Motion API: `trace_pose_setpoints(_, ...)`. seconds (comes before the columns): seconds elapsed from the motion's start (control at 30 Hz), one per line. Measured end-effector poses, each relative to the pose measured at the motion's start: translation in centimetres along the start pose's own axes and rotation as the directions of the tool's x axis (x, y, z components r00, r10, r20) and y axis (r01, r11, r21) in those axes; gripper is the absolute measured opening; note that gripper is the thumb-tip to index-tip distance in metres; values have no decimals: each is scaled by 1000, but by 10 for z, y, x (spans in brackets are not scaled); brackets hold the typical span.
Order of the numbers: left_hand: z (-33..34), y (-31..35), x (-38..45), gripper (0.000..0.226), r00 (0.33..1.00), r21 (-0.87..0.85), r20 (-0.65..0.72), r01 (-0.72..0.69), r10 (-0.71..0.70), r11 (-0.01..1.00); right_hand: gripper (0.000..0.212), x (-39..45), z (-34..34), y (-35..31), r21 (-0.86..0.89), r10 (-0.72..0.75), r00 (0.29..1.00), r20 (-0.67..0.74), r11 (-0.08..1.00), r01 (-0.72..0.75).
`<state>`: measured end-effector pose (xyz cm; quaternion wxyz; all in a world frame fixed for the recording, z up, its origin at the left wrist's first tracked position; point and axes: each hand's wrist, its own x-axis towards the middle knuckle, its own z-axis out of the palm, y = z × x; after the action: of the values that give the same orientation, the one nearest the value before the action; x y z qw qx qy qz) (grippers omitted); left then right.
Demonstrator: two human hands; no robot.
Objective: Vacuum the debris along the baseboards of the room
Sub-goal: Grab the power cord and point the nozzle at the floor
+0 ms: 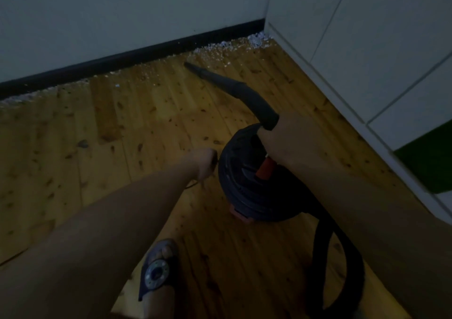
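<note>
A black canister vacuum with a red switch stands on the wooden floor in front of me. My right hand grips the black nozzle tube, whose narrow tip points at the floor short of the black baseboard. White debris lies along the baseboard and piles up in the corner. My left hand is closed around a thin cord at the canister's left side. The black hose loops behind the canister at the lower right.
White cabinet fronts line the right side, with a green panel low down. A pale wall rises above the baseboard. My sandalled foot stands behind the canister. Wooden floor stretches to the left.
</note>
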<state>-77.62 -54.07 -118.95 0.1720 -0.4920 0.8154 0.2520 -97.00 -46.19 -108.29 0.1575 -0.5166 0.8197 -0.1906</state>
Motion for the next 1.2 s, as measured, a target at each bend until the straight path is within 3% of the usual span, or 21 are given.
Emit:
trace_pose_setpoints(0.13, -9, -10, -17, 18, 998, 170, -35, -45, 51, 984, 26, -1, 0, -2, -5, -6, 1000, 8, 1000, 6)
trace_pose_setpoints(0.27, -20, -20, -28, 18, 995, 134, -34, -85, 90, 987, 26, -3, 0, -6, -18, -8, 1000, -5, 1000, 8)
trace_pose_setpoints(0.5, -38, -102, -69, 17, 993, 276, 36, 96, -109, 956, 28, -2, 1, -6, 17, 27, 999, -38, 1000, -26)
trace_pose_setpoints(0.7, -69, -115, -85, 20, 999, 255, -4, 37, -37, 966, 29, -3, -3, -7, -44, 14, 999, -51, 999, -17)
trace_pose_setpoints(0.9, -82, -107, -97, 19, 1000, 194, -12, -21, 23, 981, 27, -4, 0, -5, 1, -8, 999, -39, 1000, 8)
trace_pose_setpoints(1.03, -90, -85, -101, 17, 995, 134, -104, 4, 10, 991, 25, -9, -3, -3, 19, -17, 999, -28, 1000, 17)
trace_pose_setpoints(1.2, -107, -18, -101, 23, 927, -71, -375, -35, 6, 997, 35, -20, -7, 3, 60, -17, 1000, 10, 998, 16)
